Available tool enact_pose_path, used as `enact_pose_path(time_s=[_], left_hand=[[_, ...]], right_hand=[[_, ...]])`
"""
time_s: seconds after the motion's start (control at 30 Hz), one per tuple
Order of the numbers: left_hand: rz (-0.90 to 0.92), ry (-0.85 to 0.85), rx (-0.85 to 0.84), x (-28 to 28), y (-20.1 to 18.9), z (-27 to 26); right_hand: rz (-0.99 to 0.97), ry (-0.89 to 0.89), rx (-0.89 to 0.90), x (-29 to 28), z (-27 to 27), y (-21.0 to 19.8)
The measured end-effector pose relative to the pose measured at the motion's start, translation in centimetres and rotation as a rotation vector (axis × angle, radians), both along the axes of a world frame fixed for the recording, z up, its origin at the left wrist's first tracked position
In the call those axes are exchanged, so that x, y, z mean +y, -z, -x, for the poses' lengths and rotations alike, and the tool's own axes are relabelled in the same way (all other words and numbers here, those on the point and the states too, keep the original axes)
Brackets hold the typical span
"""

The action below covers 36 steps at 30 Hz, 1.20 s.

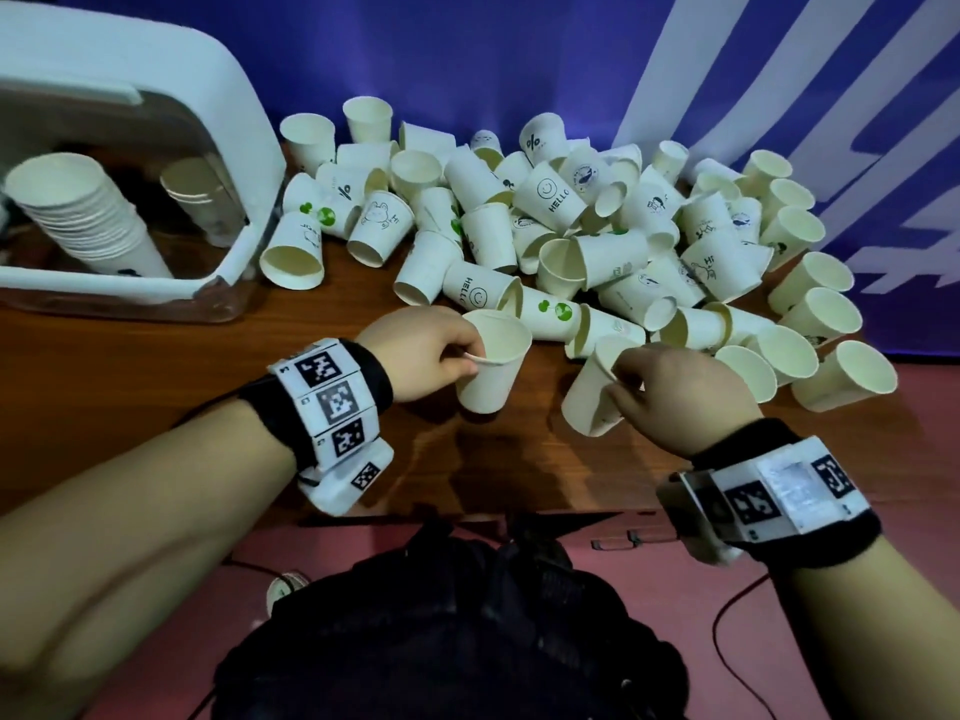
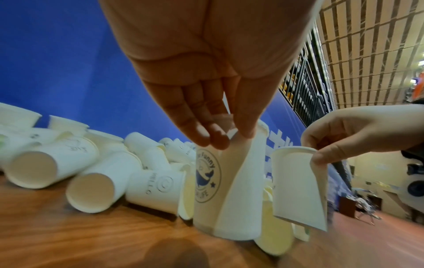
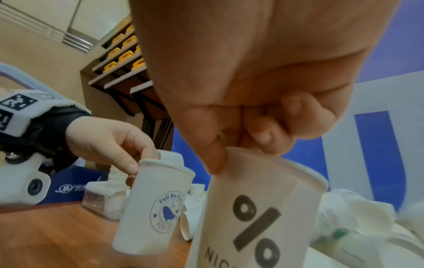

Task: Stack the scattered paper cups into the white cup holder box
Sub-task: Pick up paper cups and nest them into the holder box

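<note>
My left hand (image 1: 470,356) pinches the rim of an upright white paper cup (image 1: 493,366) with a blue whale logo (image 2: 206,181), its base at or just above the wooden table. My right hand (image 1: 621,376) pinches the rim of a second cup (image 1: 592,397), printed with a black "%" (image 3: 257,217), and holds it tilted just off the table. The two cups are a short gap apart. Behind them lies a big pile of scattered cups (image 1: 571,226). The white cup holder box (image 1: 156,96) stands at the back left with a stack of cups (image 1: 83,220) leaning inside.
The wooden table (image 1: 156,381) ends at a front edge close to my body. A blue backdrop with white stripes (image 1: 519,54) rises right behind the pile. Loose cups reach the table's right edge (image 1: 841,376). A black bag (image 1: 441,615) and cables sit below.
</note>
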<state>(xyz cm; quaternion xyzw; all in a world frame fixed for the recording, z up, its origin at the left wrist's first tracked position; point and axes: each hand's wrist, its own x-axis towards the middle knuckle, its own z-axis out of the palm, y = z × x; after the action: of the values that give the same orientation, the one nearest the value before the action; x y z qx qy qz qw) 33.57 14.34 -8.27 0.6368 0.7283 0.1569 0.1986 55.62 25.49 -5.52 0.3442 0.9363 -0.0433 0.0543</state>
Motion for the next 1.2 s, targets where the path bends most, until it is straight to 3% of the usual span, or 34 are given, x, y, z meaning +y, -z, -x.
enact_pose_path(time_s=[0.2,0.53,0.73,0.93,1.2], left_hand=[[-0.162,-0.195,-0.011,-4.7,-2.7,5.4],[-0.384,-0.586,0.13,-17.2,-8.7,24.5],[-0.352,-0.48,0.22,-18.8,-8.0,33.0],[-0.322,-0.368,0.169,-18.0,-5.5,35.3],[-0.074,-0.279,0.121,-16.0,-2.0,36.6]], right_hand=[[-0.034,-0.123,0.171,-2.0,6.9,-2.5],[-0.05,-0.296,0.416,-9.7,25.2,-5.0],[-0.09,-0.272,0.497,-13.2,33.5,-4.8],[-0.166,-0.258,0.544,-14.4,36.2,-4.6],[-0.281,-0.275,0.618,-14.9,38.4,-6.4]])
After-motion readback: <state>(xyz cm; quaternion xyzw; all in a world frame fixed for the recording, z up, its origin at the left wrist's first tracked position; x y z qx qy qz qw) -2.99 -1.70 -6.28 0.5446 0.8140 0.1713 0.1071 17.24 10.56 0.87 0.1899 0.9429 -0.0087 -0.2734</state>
